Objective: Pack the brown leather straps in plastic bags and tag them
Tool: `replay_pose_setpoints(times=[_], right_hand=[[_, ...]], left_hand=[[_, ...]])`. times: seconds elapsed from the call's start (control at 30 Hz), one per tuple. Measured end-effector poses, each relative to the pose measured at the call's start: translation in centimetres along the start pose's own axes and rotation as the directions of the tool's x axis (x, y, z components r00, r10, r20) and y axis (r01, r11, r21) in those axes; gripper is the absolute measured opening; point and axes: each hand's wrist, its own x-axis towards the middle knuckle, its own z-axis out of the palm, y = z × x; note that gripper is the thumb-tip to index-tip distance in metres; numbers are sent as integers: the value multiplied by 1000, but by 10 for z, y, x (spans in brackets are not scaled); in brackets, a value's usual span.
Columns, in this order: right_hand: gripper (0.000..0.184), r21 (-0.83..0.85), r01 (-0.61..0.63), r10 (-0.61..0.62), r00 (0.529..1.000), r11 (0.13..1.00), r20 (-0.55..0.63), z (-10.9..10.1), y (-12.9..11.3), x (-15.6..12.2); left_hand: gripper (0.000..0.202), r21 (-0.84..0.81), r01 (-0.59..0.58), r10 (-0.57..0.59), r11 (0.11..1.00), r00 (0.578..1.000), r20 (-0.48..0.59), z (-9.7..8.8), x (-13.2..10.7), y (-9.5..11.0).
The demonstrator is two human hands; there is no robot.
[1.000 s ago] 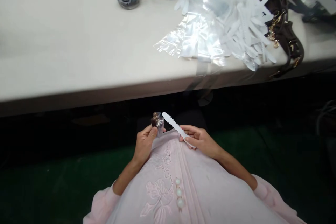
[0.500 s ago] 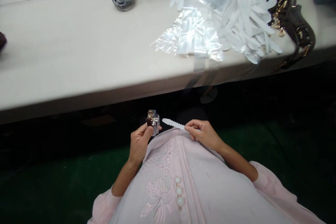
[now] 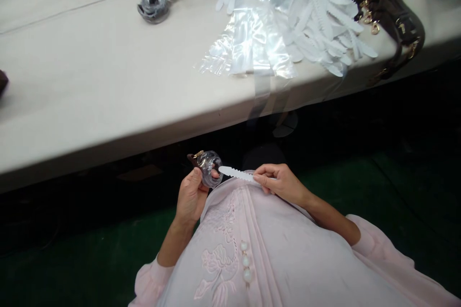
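At nine o'clock a dark object [image 3: 2, 81] is cut off by the frame edge on the counter [image 3: 90, 86], too little of it showing to name. At eleven o'clock more dark shapes are clipped by the top edge. Near twelve o'clock sit several plastic-wrapped strap coils [image 3: 154, 7], their contents blurred under the film.

Below the counter edge, over the lap, the left hand [image 3: 190, 196] is raised with the palm turned toward the wearer, thumb and fingers closed around a small coiled strap in clear plastic wrap [image 3: 208, 169]; a dark end and a gold-coloured fitting stick out at its ten o'clock side, details hard to make out. Just beside it, the tip of a white scalloped plastic strip [image 3: 236, 173] nearly meets the wrapped coil; whether they touch cannot be told. The right hand [image 3: 283, 184] pinches the strip's other end between thumb and fingers, knuckles up, the forearm running off toward four o'clock into a pink sleeve [image 3: 382, 254].

On the counter at one o'clock lies a heap of clear plastic bags [image 3: 252, 43], then a pile of the same white scalloped strips [image 3: 324, 14]. At two o'clock a dark brown bag strap with gold hardware [image 3: 399, 19] hangs partly over the counter edge, its upper part cut off.
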Motion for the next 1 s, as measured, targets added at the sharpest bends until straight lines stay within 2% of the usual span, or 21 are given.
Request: replay_pose_setpoints(times=[0.17, 0.4, 0.57, 0.7, 0.77, 0.87, 0.93, 1.0], right_hand=[[26, -25, -13, 13, 1000, 1000, -12, 3, 0, 7], [23, -71, 10, -13, 999, 997, -34, 4, -3, 12], [23, -51, 13, -14, 1000, 999, -18, 8, -3, 14], [31, 79, -75, 62, 987, 994, 148, 10, 1, 19], [41, 169, -128, 74, 952, 977, 297, 8, 4, 22], [65, 284, -162, 9, 882, 945, 471, 3, 8, 28], [73, 337, -173, -32, 851, 926, 525, 3, 7, 31], [72, 368, -190, -30, 856, 910, 516, 8, 4, 32]], left_hand=[[35, 34, 8, -9, 999, 999, 33, 5, -1, -2], [33, 288, -91, 64, 953, 993, 102, 4, -3, 1], [24, 412, -107, 48, 905, 987, 152, 4, -4, 2], [25, 427, -70, 15, 902, 991, 131, 6, -5, 0], [26, 355, -57, 11, 933, 991, 130, 6, -4, -1], [28, 216, -14, -18, 976, 989, 149, 5, -2, -1], [27, 167, 14, -43, 986, 985, 166, 6, -3, 0], [24, 156, 33, -62, 987, 981, 183, 7, -4, 1]])
